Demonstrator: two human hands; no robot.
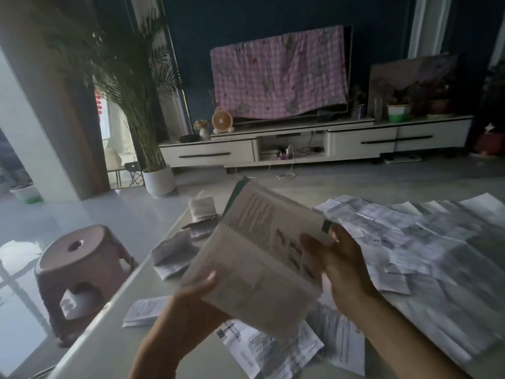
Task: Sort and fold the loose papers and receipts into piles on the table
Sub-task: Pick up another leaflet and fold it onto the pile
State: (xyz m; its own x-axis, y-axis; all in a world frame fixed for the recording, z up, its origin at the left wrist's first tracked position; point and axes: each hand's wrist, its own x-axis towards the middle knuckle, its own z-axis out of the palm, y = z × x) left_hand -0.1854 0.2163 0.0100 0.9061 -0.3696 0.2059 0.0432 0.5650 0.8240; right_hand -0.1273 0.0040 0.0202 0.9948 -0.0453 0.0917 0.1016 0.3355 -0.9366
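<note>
Head view, sheet (254,258): half-folded, held above the bench (114,337) middle.
Left grip (191,296): pinching the sheet's near corner.
Right grip (341,269): curled round its right edge.
Piles (170,255): folded, at the bench's left edge.
Advice: probably square the edges first, then crease.

A long white cabinet (300,144) stands by a dark blue wall (246,17). On top, in the middle, a pink checked cloth (278,72) hangs over a big screen (349,67). A small orange fan (222,121) and a little vase of flowers (202,129) sit at the cabinet's left end. A picture (412,75) and a white plant pot (399,110) sit at its right end. A tall green plant (131,77) stands on the floor just left of the cabinet. A pink stool (76,272) stands well in front of it, to the left.
</note>
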